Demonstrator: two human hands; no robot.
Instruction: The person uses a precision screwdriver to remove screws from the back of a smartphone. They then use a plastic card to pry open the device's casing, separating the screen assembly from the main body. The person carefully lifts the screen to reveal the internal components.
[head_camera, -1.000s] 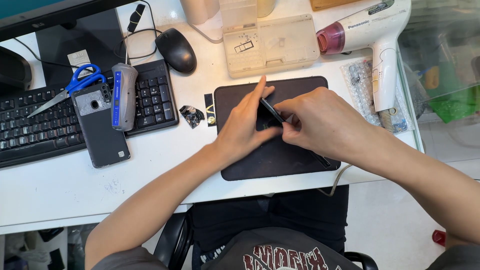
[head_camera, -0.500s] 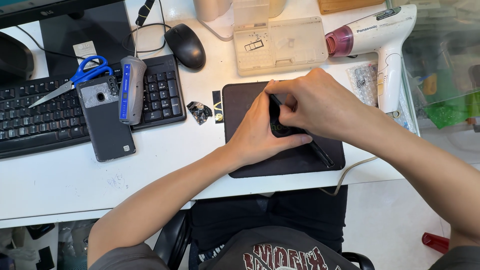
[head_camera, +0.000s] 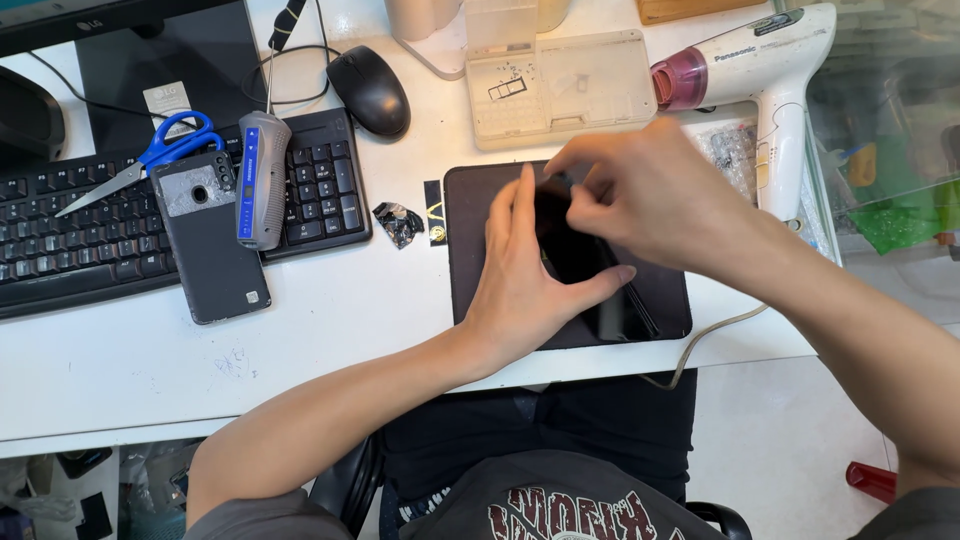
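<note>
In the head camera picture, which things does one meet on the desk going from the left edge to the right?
Scissors → grey phone → screwdriver handle → mouse → left hand → right hand → hair dryer.

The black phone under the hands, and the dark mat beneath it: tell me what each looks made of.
Black phone: likely glass, a glossy face with a soft sheen. The left hand steadies it; the right hand works its top edge.
Dark mat: probably rubber or silicone, matte and flat with rounded corners, no shine. The exact material cannot be told.
</note>
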